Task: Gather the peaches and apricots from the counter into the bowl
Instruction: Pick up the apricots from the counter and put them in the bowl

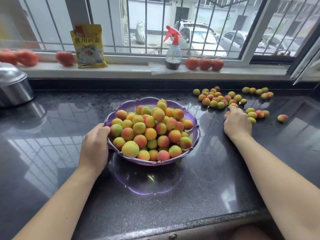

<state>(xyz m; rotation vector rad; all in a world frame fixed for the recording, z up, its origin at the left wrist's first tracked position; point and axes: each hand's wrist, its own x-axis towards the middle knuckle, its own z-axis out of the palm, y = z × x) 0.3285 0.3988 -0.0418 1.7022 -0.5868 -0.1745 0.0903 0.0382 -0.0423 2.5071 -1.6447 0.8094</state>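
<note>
A purple translucent bowl (195,135) stands mid-counter, heaped with several yellow, orange and red apricots and peaches (150,132). My left hand (95,146) grips the bowl's left rim, thumb over the edge. More loose fruit (218,99) lies scattered on the dark counter at the right rear. My right hand (237,122) is down among that fruit, fingers curled over small pieces at its fingertips; the fruit under the palm is hidden. A single fruit (282,118) lies apart to the right.
On the white windowsill (131,70) stand a yellow food packet (89,45), a spray bottle (173,51) and several tomatoes (205,63). A steel pot with lid (13,85) sits at the far left. The glossy dark counter (155,196) stretches to the front edge.
</note>
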